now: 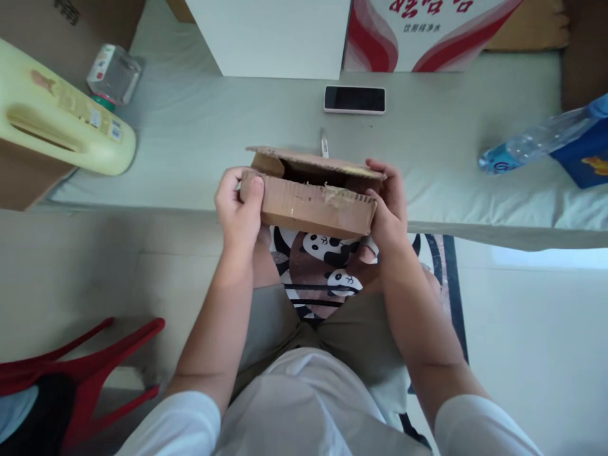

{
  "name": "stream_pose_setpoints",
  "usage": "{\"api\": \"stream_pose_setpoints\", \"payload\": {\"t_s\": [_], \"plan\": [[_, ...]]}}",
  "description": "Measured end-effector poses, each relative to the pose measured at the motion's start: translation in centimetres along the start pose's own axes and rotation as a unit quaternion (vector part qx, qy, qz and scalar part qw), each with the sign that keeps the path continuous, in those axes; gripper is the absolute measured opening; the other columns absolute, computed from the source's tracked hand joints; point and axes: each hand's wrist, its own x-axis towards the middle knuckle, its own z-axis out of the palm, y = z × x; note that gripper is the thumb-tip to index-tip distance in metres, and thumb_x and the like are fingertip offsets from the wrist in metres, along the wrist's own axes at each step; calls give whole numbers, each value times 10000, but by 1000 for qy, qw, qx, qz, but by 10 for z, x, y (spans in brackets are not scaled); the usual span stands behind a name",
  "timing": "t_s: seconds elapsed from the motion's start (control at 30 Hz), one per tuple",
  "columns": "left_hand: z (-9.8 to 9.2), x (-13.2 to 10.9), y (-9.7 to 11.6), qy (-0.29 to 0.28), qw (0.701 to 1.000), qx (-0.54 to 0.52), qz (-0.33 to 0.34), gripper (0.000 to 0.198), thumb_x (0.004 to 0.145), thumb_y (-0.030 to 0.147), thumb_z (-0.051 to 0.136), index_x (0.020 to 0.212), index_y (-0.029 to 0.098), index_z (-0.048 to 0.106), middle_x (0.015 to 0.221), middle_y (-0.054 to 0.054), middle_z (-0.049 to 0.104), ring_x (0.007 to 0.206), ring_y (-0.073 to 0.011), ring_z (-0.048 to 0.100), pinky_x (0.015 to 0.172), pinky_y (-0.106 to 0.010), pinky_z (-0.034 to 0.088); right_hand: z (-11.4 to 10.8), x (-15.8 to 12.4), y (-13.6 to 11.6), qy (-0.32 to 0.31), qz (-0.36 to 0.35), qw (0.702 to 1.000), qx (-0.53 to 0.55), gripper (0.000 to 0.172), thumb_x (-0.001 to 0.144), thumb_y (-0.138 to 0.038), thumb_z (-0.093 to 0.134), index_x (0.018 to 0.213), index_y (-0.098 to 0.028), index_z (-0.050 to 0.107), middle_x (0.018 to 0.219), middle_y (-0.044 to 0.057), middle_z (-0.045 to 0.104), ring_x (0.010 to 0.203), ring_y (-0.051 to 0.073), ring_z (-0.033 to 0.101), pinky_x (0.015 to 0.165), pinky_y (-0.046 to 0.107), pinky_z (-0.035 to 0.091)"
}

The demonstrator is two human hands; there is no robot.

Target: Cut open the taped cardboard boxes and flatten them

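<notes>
A small brown cardboard box [313, 212] is held up over the near edge of the covered surface, its lid flap partly raised and a dark gap showing inside. The box's front edge looks torn and frayed. My left hand [241, 202] grips the left end, thumb on the front face. At the right end, my right hand [390, 206] is closed round the corner, fingers over the flap. Just behind the box lies a pen-like white object [324, 143], partly hidden by it. What the box contains cannot be made out.
A phone-like device [354, 100] lies beyond the box, before a white box [280, 38] and a red-and-white carton [427, 38]. Left are a yellow jug [61, 107] and a clear jar [116, 73]; right, a plastic bottle [536, 142]. A red chair [95, 367] stands lower left.
</notes>
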Motion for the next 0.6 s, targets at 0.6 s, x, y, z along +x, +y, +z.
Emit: {"api": "stream_pose_setpoints", "payload": {"t_s": [0.6], "plan": [[-34, 40, -63, 69, 962, -173, -201, 495, 649, 607, 850, 966, 243, 744, 966, 3, 785, 970, -249, 652, 990, -525, 524, 17, 3, 13, -41, 219, 970, 95, 709, 924, -841, 409, 1145, -244, 722, 1266, 119, 761, 1280, 296, 681, 1129, 547, 537]]}}
